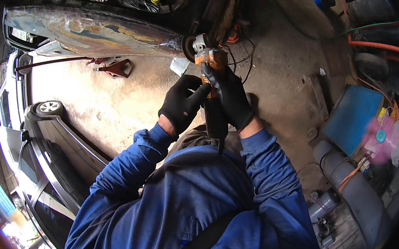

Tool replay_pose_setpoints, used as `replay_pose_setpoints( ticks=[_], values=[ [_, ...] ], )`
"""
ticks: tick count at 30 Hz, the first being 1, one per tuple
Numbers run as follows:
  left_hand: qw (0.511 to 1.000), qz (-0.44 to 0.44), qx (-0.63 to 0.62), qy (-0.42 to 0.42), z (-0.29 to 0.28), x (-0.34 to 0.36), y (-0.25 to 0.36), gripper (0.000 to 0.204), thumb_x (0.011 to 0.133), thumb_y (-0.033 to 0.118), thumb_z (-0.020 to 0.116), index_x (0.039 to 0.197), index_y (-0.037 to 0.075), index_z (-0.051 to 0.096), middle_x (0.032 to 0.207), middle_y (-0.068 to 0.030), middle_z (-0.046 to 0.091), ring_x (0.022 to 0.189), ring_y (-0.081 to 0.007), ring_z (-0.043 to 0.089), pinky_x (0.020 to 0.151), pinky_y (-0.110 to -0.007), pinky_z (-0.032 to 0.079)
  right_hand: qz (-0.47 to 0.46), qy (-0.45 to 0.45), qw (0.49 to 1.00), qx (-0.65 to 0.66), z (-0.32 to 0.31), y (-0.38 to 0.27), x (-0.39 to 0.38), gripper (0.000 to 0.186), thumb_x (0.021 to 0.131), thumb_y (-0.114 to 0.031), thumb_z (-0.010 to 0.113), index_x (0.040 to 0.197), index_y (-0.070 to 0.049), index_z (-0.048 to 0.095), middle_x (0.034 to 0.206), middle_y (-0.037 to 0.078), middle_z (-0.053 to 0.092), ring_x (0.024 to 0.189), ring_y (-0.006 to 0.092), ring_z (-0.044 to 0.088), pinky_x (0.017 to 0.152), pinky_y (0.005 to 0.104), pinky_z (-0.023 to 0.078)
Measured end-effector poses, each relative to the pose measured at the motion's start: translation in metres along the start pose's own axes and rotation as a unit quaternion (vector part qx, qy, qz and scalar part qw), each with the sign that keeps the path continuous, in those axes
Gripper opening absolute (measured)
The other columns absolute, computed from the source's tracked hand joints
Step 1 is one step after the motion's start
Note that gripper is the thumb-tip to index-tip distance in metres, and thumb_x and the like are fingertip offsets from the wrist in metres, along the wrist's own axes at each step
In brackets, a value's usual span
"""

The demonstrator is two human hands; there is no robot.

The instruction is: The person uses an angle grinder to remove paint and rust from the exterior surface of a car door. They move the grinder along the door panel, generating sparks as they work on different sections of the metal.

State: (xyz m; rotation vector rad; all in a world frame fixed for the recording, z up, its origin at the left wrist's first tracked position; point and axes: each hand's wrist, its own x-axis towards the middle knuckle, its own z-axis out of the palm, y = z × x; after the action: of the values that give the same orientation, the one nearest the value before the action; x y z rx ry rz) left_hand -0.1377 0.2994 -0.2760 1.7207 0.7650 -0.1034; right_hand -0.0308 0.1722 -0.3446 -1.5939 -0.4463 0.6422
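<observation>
Angle grinder, just right of stripped car panel; prob. heavy-ish, stiff, disc brittle, so best held round its middle. R grip clamped round it; L grip at left side, can't tell if clamped. Long axis approx. near-far, gear head far, disc left.

Both hands, left and right, wear black, close-fitting fabric gloves ending at the wrist. Upper garment: blue, long-sleeved cloth work jacket, surface creased, darker smudging across the front. Left sleeve and right sleeve show bunched folds above the cuffs. Stitched seam lines are visible at the chest. A wide, dark strap crosses the torso diagonally. Trousers: drab grey-brown, partly hidden.
</observation>
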Motion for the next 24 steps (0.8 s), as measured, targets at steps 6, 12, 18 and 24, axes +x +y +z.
replay_pose_setpoints(
  ticks=[6,12,18,24],
  values=[
    [0.997,0.011,-0.071,-0.039,0.010,0.011,-0.013,0.042,0.108,0.026,0.072,0.138,-0.003,0.065,0.117,-0.0145,0.078,0.091,-0.0158,0.074,0.078,-0.031,0.058,0.061,0.026,0.991,0.119,-0.002,-0.001,0.005,0.065,0.097,-0.033,0.085,0.148,-0.003,0.058,0.124,0.013,0.076,0.106,0.0203,0.076,0.089,0.0374,0.062],
    [0.996,-0.040,-0.040,-0.062,0.010,-0.003,-0.032,0.047,0.110,0.029,0.070,0.146,0.001,0.063,0.116,-0.0149,0.079,0.086,-0.0143,0.069,0.077,-0.031,0.056,-0.016,0.106,0.993,-0.044,0.001,0.042,0.010,0.097,0.085,-0.035,0.096,0.162,-0.005,0.045,0.139,0.019,0.071,0.124,0.0325,0.073,0.104,0.0444,0.059],
    [0.998,-0.043,-0.017,-0.049,-0.008,-0.017,-0.062,0.044,0.111,0.032,0.068,0.145,0.004,0.065,0.109,-0.0103,0.079,0.088,-0.0130,0.068,0.078,-0.031,0.056,-0.127,0.079,0.981,-0.125,-0.005,0.069,0.029,0.099,0.084,-0.042,0.095,0.162,-0.005,0.047,0.144,0.022,0.068,0.129,0.0392,0.070,0.105,0.0470,0.059],
    [0.996,-0.075,-0.011,-0.038,-0.006,-0.035,-0.094,0.046,0.111,0.035,0.070,0.145,0.004,0.065,0.105,-0.0118,0.079,0.080,-0.0128,0.067,0.073,-0.032,0.056,-0.162,0.053,0.969,-0.180,-0.014,0.055,0.046,0.097,0.085,-0.036,0.096,0.163,-0.006,0.047,0.144,0.021,0.070,0.131,0.0355,0.071,0.106,0.0439,0.058]
  ],
)
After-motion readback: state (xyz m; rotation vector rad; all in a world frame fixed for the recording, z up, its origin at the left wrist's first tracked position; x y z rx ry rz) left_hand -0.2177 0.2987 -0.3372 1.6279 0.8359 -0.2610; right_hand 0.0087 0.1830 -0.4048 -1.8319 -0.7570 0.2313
